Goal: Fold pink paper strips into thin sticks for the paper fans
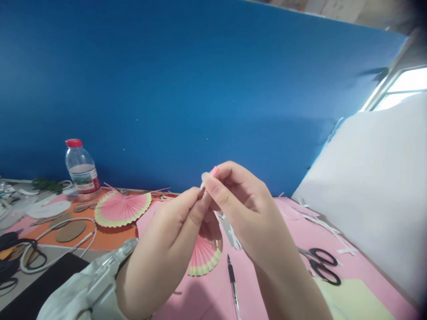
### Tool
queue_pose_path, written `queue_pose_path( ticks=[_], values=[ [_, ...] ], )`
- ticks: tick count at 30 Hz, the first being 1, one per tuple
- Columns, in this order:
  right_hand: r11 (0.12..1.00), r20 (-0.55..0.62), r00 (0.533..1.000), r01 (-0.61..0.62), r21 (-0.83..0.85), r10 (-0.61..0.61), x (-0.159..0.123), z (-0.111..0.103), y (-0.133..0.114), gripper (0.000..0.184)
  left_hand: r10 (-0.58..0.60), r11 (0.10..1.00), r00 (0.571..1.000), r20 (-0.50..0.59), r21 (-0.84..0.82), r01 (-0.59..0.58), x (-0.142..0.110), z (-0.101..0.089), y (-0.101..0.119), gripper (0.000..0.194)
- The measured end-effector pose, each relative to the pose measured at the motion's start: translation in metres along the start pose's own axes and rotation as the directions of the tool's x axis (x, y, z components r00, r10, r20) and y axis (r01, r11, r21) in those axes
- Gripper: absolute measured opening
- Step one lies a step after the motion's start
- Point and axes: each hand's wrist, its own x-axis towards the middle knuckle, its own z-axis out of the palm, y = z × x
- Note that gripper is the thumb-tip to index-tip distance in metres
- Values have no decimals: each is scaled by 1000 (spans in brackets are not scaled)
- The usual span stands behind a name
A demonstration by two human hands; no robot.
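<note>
My left hand [176, 224] and my right hand [245, 200] meet in front of me above the table. Both are closed, thumbs and fingertips pinching a small folded pink paper strip [215, 170] between them. Most of the strip is hidden by the fingers. Below the hands shows part of a pleated pink paper fan [205, 258] with a yellow-green rim; whether it joins the strip I cannot tell. A black-gripped pen [232, 280] lies on the pink paper [196, 300] under my hands. To the left rests another pleated pink fan [122, 208] with a yellow rim.
Black-handled scissors [322, 264] lie at right, by a pale yellow sheet [353, 298]. White paper scraps run along the right edge. At left stand a red-capped bottle [82, 169], a white cable [95, 231], cardboard discs [70, 231] and a black flat object [50, 289]. A blue panel [200, 89] rises behind.
</note>
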Motion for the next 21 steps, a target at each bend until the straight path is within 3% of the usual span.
queue_pose_path(
  ticks=[5,10,15,18,21],
  values=[
    [989,-42,999,18,145,-12,-1,7,4,29,11,996,999,52,-87,-6,-2,3,1,32],
    [954,-163,986,72,292,-24,-1,19,15,37,-48,965,987,152,-246,85,-3,5,2,34],
    [950,-91,994,78,302,-53,-1,22,20,31,-63,989,993,96,-131,75,-3,-2,3,33],
    [925,-101,994,66,373,-30,-2,22,20,30,-35,990,990,134,-131,53,-1,-4,3,32],
    [949,-137,990,81,306,-41,-4,21,18,29,12,994,984,180,-105,8,-1,-4,2,29]
  ],
)
